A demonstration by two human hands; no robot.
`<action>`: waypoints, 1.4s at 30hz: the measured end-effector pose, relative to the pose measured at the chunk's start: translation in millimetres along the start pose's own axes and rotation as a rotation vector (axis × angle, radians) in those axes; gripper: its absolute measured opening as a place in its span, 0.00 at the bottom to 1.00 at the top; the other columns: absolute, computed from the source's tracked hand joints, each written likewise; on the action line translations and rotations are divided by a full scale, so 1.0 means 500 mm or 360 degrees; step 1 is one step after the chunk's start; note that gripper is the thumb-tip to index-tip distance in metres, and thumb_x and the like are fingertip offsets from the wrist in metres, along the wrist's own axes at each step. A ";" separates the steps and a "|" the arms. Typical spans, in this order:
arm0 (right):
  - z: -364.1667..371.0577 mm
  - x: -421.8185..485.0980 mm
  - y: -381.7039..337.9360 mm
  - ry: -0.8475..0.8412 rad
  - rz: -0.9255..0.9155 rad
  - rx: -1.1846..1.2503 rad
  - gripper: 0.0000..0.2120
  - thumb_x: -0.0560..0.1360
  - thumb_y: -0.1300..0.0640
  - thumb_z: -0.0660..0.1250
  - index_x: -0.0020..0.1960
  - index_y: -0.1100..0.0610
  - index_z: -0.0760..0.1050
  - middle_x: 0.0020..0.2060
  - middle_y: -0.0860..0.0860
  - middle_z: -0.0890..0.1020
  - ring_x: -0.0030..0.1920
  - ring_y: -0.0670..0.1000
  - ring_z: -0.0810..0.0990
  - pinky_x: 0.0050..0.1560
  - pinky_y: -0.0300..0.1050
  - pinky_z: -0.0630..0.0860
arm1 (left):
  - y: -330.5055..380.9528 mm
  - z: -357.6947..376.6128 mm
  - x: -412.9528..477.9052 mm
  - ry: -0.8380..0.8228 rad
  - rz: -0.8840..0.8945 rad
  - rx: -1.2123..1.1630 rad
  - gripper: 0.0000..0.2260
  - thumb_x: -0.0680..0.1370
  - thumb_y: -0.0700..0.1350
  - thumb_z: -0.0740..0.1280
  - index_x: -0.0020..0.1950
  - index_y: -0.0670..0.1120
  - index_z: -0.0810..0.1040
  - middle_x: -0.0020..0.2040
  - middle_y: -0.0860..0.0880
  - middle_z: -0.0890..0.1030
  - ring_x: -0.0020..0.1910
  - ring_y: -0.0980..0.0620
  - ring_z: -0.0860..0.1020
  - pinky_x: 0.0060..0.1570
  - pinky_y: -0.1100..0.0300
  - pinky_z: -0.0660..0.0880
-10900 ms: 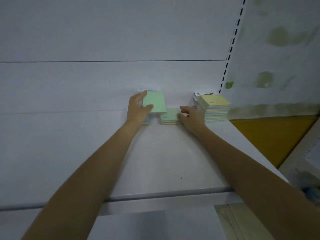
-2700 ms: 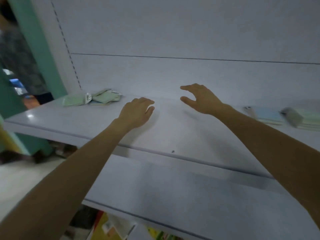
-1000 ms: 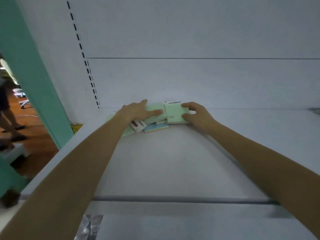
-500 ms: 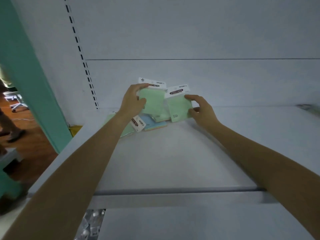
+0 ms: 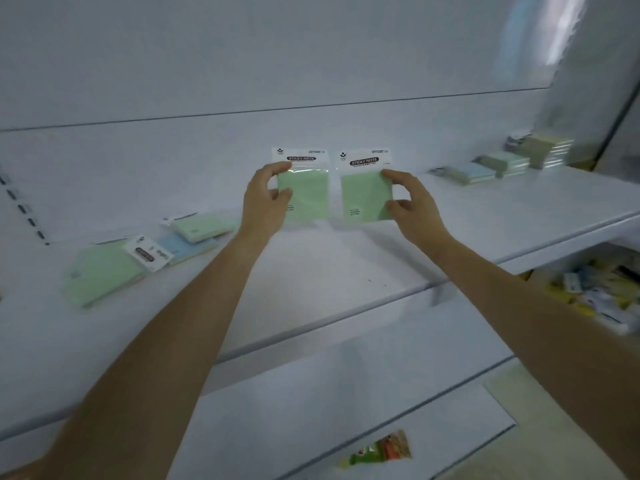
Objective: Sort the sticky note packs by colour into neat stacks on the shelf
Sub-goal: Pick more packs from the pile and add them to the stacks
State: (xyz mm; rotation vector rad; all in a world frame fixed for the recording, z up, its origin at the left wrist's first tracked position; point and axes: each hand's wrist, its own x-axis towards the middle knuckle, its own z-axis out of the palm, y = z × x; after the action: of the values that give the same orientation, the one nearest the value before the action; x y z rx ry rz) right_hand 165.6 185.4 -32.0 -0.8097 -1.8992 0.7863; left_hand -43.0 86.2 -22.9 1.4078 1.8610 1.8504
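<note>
Two green packs are held upright above the shelf point(image 5: 346, 271), one in each of the hands, in the only view, the head camera's. The left hand point(image 5: 265, 202) pinches the left pack point(image 5: 306, 195) by its left edge, thumb in front and fingers behind; the right hand point(image 5: 412, 206) pinches the right pack point(image 5: 363, 195) by its right edge in the same way. Both are closed on their packs, and the printed header cards point up and face the camera, probably so the colours can be read and matched side by side. The two packs hang just beside each other without clearly touching, roughly over the middle of the shelf and clear of its top.

Toward the shelf's left end lies a loose pile point(image 5: 145, 258) of green and blue packs, overlapped and skewed, so that lot looks unsorted. Toward the shelf's right end, near the back wall, stand the stacks: a blue stack point(image 5: 467, 173), a greenish stack point(image 5: 505, 162) just beyond it, and a taller yellowish stack point(image 5: 547, 150) farthest right, all somewhat blurred. As both held packs are green, I judge they belong on the greenish stack, which calls for a carry to the right and a squared-up set-down. Below the shelf, at right, a lower shelf holds mixed goods too blurred to name.
</note>
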 end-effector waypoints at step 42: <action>-0.637 0.502 0.562 -0.0185 0.0216 0.0325 0.26 0.72 0.70 0.59 0.68 0.55 0.67 0.62 0.50 0.72 0.54 0.49 0.71 0.49 0.36 0.72 | 0.126 0.920 0.234 0.0359 -0.0147 0.0067 0.19 0.74 0.33 0.62 0.64 0.44 0.74 0.66 0.48 0.74 0.47 0.53 0.80 0.54 0.58 0.77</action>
State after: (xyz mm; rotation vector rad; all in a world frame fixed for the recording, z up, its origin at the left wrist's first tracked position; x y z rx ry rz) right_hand 417.0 609.3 -5.4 -0.7851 -1.8417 1.1130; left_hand 239.1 472.7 -14.3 1.1434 2.0411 2.0064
